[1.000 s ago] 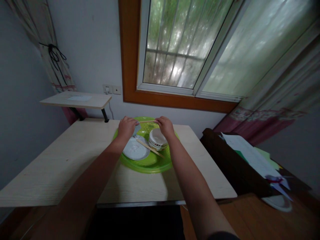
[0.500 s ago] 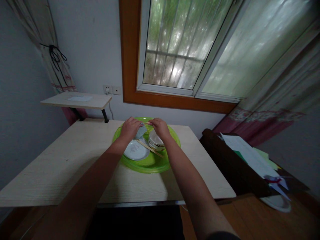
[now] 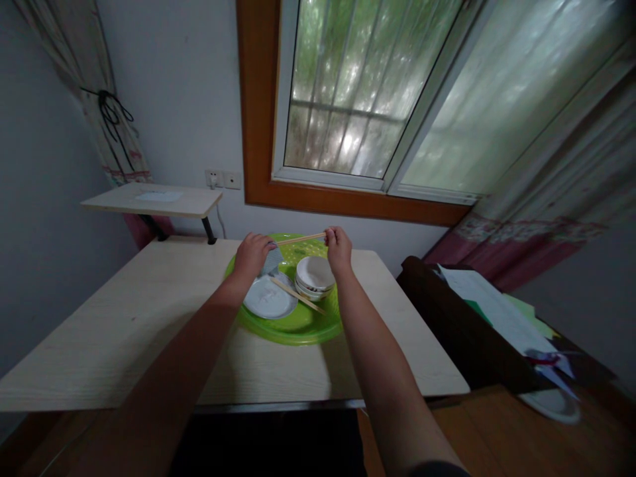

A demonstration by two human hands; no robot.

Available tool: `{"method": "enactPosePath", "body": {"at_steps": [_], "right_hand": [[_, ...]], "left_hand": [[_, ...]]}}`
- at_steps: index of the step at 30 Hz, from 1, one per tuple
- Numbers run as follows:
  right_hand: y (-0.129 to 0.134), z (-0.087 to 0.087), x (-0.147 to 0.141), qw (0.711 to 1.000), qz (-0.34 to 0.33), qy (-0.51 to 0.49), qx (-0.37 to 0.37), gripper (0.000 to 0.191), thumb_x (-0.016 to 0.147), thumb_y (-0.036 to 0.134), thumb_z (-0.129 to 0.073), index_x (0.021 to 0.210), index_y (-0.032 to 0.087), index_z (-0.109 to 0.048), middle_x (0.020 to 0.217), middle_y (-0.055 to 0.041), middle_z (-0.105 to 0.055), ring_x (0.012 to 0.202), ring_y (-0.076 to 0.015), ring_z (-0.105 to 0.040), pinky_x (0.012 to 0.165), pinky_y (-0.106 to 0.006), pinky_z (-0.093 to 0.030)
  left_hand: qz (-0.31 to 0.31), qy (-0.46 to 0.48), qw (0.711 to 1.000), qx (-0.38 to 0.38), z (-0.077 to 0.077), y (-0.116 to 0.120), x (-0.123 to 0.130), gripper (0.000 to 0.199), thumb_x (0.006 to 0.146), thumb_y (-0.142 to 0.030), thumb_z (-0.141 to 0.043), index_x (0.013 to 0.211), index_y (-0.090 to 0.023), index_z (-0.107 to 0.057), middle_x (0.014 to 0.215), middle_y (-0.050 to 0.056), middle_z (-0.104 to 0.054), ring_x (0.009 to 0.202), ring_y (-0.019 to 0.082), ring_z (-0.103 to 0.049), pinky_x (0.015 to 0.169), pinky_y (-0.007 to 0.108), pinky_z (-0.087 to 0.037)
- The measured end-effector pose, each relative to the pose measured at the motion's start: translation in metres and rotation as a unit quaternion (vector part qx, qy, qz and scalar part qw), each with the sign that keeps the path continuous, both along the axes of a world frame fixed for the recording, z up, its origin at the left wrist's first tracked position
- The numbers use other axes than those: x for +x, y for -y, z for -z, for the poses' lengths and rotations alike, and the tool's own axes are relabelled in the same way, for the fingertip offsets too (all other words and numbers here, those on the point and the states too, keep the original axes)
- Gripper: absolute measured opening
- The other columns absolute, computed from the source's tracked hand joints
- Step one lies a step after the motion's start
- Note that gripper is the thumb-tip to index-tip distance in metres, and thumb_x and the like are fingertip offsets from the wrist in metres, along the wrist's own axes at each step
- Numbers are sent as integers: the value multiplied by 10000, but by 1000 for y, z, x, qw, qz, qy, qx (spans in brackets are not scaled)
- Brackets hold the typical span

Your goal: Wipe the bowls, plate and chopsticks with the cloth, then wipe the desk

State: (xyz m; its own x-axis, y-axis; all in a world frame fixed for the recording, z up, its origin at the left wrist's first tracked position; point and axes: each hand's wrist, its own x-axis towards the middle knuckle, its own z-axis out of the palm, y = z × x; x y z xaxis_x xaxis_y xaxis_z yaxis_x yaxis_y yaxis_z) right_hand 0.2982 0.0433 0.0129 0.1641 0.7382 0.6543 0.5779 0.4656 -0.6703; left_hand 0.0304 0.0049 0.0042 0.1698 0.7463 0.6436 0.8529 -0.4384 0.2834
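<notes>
My left hand point(image 3: 252, 253) is closed on a grey-blue cloth point(image 3: 271, 260) over the left side of a round green tray point(image 3: 293, 336). Light wooden chopsticks point(image 3: 303, 239) stretch from the cloth to my right hand point(image 3: 338, 246), whose fingers pinch their far end. Below the hands, a white plate point(image 3: 268, 301) lies in the tray. Beside it stands a stack of white bowls point(image 3: 316, 273). More chopsticks point(image 3: 301, 297) lie slanting across the plate's edge, in front of the bowls. Whether the left fingers also grip the chopsticks through the cloth is hidden.
The tray rests on a pale wooden table point(image 3: 124, 331). A small raised shelf point(image 3: 154, 200) with a paper on it stands at the back left. Behind is a barred window point(image 3: 348, 99). Right of the table, a dark brown piece of furniture point(image 3: 447, 318) bears papers point(image 3: 491, 311).
My right hand has moved right, away from the left, with the chopsticks' end, so a longer stretch of them shows. My left hand has shifted slightly left with the cloth.
</notes>
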Motion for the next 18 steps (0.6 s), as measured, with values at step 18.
{"method": "enactPosePath", "body": {"at_steps": [18], "right_hand": [[12, 2, -33, 959, -246, -78, -115, 329, 869, 525, -631, 889, 209, -721, 777, -25, -745, 715, -178, -706, 749, -328, -584]], "left_hand": [[54, -28, 998, 10, -8, 7, 9, 177, 967, -262, -596, 948, -207, -762, 1005, 57, -773, 974, 249, -615, 906, 388, -461]]}}
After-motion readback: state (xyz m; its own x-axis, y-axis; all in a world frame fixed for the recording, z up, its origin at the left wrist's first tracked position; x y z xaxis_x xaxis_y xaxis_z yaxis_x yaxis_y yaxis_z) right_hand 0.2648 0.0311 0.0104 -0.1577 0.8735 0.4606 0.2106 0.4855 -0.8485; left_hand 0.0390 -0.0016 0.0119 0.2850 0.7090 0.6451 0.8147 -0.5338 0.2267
